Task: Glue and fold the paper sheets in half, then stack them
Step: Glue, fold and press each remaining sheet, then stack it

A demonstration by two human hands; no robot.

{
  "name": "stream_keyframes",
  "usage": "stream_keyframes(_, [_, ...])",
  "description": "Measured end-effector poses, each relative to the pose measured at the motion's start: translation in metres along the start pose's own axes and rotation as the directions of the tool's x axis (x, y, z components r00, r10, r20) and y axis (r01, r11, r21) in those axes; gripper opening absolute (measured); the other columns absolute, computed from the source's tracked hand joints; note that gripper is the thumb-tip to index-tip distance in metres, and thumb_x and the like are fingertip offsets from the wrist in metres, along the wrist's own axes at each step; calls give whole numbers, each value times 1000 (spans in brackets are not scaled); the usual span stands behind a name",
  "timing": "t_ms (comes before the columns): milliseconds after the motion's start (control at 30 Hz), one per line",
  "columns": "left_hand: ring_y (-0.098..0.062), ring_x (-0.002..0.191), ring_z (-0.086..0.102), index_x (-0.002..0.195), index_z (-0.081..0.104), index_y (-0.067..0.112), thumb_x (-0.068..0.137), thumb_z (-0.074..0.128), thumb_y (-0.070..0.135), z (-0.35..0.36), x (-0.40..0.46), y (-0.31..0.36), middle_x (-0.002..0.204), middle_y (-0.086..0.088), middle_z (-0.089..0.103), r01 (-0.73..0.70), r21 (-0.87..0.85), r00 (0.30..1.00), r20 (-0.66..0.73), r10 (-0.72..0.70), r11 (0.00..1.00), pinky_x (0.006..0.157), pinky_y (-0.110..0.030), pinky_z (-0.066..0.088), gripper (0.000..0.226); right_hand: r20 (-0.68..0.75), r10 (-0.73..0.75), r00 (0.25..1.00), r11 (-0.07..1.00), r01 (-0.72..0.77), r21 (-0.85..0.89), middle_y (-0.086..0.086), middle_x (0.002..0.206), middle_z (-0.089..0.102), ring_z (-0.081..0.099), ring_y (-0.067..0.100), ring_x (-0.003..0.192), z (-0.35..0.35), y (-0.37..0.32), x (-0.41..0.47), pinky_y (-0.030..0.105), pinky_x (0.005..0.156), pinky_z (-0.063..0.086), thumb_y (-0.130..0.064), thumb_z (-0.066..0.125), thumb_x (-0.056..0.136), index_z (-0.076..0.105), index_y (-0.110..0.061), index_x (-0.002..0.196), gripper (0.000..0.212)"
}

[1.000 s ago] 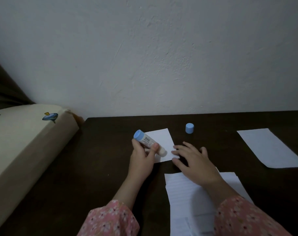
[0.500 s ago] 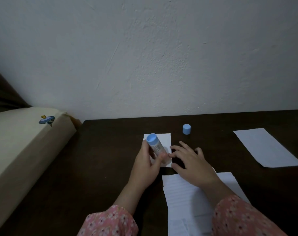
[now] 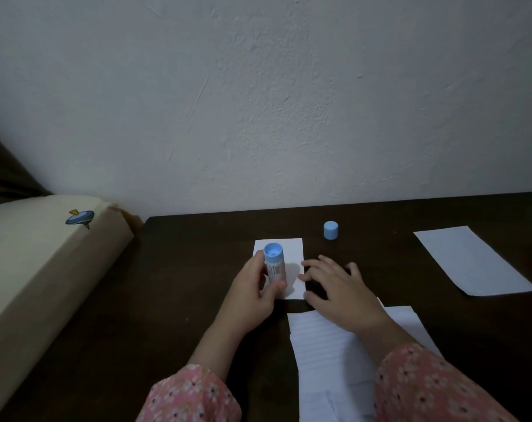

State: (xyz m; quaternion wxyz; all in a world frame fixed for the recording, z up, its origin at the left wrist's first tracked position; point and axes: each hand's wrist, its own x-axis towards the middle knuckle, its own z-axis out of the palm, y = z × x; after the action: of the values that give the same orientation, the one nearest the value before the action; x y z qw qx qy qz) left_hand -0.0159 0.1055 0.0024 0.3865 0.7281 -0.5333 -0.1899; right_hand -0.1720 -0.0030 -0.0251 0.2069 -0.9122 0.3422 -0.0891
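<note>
Blue cap (image 3: 330,230) stands beyond small sheet (image 3: 290,254); lined stack (image 3: 325,345) nearer.

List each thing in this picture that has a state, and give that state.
Glue stick: uncapped, upright, tip on the small sheet.
Cap: off, standing on the table.
Small sheet: flat, unfolded.
Left hand: grips the glue stick.
Right hand: fingers straight, pressing the sheet's edge.

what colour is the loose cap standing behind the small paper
Light blue; the glue stick cap shows best in the head view, the only one here.
</note>
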Motion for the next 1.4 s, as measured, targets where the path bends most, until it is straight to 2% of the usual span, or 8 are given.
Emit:
stream_keyframes(300, [-7, 117, 47, 131, 40, 38, 89, 62, 23, -23, -1, -17, 128, 14, 50, 94, 0, 996, -11, -94, 996, 96, -31, 45, 49, -25, -2, 1000, 1000, 2, -6, -24, 153, 25, 5, 1, 146, 4, 1, -1, 49, 117, 2, -41, 43, 97, 47, -40, 130, 33])
stream_keyframes(500, [-5, 112, 49, 123, 41, 40, 88, 64, 21, -25, -5, -23, 122, 16, 52, 108, -108, 986, -112, -120, 988, 91, -27, 46, 46, -24, -4, 1000, 1000, 4, -7, -23, 153, 25, 5, 3, 146, 3, -1, -1, 50, 118, 2, -41, 43, 98, 46, -40, 132, 34])
stream_keyframes(567, [-8, 108, 55, 121, 44, 36, 87, 65, 24, -22, -8, -22, 114, 13, 57, 100, -393, 939, -267, -217, 914, 86, -26, 48, 42, -25, -8, 1000, 1000, 7, -11, -23, 153, 25, 5, 3, 146, 2, -1, -1, 49, 118, 3, -41, 44, 98, 46, -40, 132, 34])
stream_keyframes(633, [-14, 105, 60, 125, 47, 26, 85, 65, 27, -20, -8, -21, 114, 3, 60, 17, -682, 827, -401, -393, 731, 86, -31, 50, 44, -32, -13, 999, 1000, 13, -10, -23, 153, 25, 6, 3, 146, 2, -1, -1, 49, 118, 3, -41, 44, 97, 47, -40, 132, 35])
stream_keyframes(733, [-17, 100, 62, 129, 43, 18, 82, 67, 29, -21, -4, -18, 116, -5, 60, -71, -818, 725, -435, -533, 572, 83, -31, 52, 54, -52, -25, 998, 1000, 26, 14, -24, 151, 29, 8, 1, 145, 3, 0, -2, 49, 117, 4, -41, 45, 97, 48, -40, 129, 32])
stream_keyframes(933, [-14, 96, 67, 113, 40, 34, 85, 67, 22, 1, -1, -9, 109, 1, 61, -52, -509, 914, -371, -164, 859, 82, -28, 55, 40, -71, -50, 996, 998, 53, 33, -27, 139, 36, 17, -2, 140, 0, -1, -6, 46, 116, 8, -53, 55, 89, 50, -44, 119, 32])
stream_keyframes(1067, [-12, 107, 57, 111, 35, 43, 83, 68, 34, 20, 8, -18, 112, 13, 55, 33, -67, 957, -285, -51, 997, 87, -32, 52, 44, -113, -51, 992, 994, 61, 88, -28, 129, 41, 28, -5, 131, 0, -1, -6, 42, 115, 15, -59, 59, 84, 47, -45, 119, 40])
stream_keyframes(1400, [-8, 96, 61, 109, 46, 32, 84, 65, 44, -1, 4, -27, 109, 11, 61, 169, -164, 943, -259, -208, 972, 81, -28, 53, 34, -106, 133, 985, 988, -140, -61, -14, 155, 19, 7, 11, 146, 5, 2, 3, 49, 118, 6, -59, 38, 95, 29, -40, 147, 56])
